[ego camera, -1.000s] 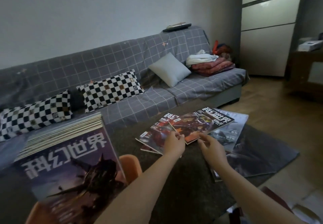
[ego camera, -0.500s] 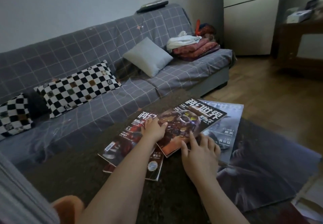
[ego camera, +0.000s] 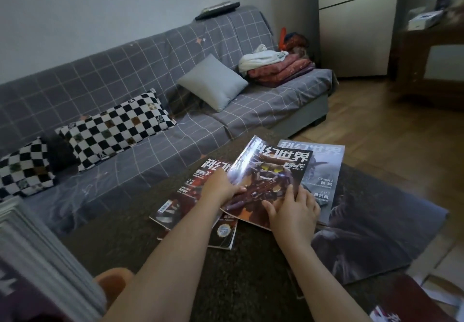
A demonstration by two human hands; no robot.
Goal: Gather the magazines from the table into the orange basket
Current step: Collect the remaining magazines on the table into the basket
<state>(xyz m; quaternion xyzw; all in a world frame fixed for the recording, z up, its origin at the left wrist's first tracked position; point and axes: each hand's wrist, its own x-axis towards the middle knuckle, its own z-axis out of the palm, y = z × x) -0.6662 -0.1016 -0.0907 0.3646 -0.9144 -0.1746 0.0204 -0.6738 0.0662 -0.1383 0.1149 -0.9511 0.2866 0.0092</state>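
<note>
Top magazine (ego camera: 271,183) now lifted at its far edge, left hand (ego camera: 221,187) fingers curled under its left side, right hand (ego camera: 296,208) fingers spread flat on its near corner, surface (ego camera: 175,259) beneath.

Magazines (ego camera: 273,186) overlap on the table (ego camera: 175,233) before the sofa (ego camera: 125,95); the basket (ego camera: 113,284) sits near-left.

The top magazine (ego camera: 270,183) is now raised at its far-left edge and tilted, where half a second ago it lay flat on the pile. The left hand (ego camera: 221,186) has shifted onto that magazine's left edge, thumb on the cover. The right hand (ego camera: 296,211) now presses its near-right corner, fingers spread.
</note>
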